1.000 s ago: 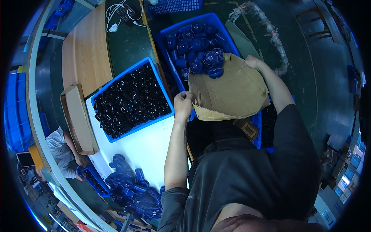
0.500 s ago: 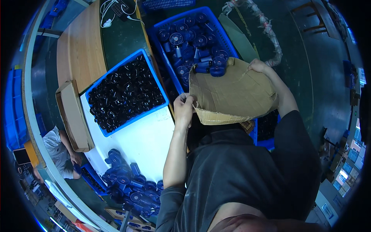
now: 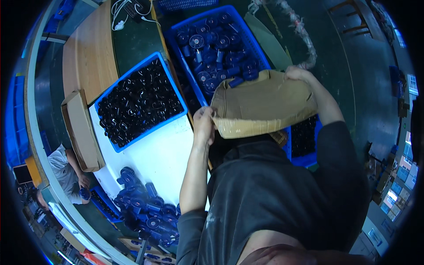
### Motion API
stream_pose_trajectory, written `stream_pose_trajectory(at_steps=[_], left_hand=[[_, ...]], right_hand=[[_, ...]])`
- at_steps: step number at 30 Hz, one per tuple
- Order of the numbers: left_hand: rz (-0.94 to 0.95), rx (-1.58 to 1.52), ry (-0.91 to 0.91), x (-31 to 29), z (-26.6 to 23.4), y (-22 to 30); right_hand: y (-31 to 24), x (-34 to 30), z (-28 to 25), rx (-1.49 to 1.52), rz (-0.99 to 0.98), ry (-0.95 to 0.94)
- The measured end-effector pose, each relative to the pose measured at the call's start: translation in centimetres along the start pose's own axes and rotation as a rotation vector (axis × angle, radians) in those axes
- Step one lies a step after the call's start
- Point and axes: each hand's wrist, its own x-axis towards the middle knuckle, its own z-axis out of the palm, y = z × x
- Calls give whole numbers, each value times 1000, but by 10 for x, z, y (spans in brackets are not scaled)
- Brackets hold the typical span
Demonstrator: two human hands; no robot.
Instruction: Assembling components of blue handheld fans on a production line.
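Note:
A shallow brown cardboard tray (image 3: 265, 104) is held in front of my chest, its far edge over a blue plastic crate (image 3: 187, 62). My left hand (image 3: 204, 125) pinches the tray's left corner. My right hand (image 3: 297, 74) grips the rim on its far right. Dark blue handheld fans (image 3: 223, 42) lie heaped in the crate. One dark blue fan part (image 3: 236, 82) rests against the tray's far edge. Apart from that, the tray's visible inside is bare cardboard.
Left of me, a blue tray (image 3: 184, 106) full of small black parts stands on a white tabletop (image 3: 163, 150). More blue fans (image 3: 152, 216) are piled nearer. Another blue crate (image 3: 304, 159) is at my right. A co-worker (image 3: 66, 170) sits far left.
The fans at the tray's far edge have gone down into the crate, leaving one part at the edge. The tray has shifted slightly left, still in both hands.

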Motion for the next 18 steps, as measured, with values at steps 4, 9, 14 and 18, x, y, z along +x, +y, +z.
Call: stream_pose_trajectory(at_steps=[4,9,14,18], left_hand=[[-302,-140,-120,-1,-25,-42],[-400,-195,-328,-52,-1,-9],[-477,-198,-445,-72,-2,-13],[-409,-186,-546,-98,8,1]], right_hand=[[-28,-34,-6,-249,120,-105],[-47,-79,-20,-202,215,-185],[-68,-124,-45,-286,259,-135],[-31,-130,-89,-236,-93,-46]])
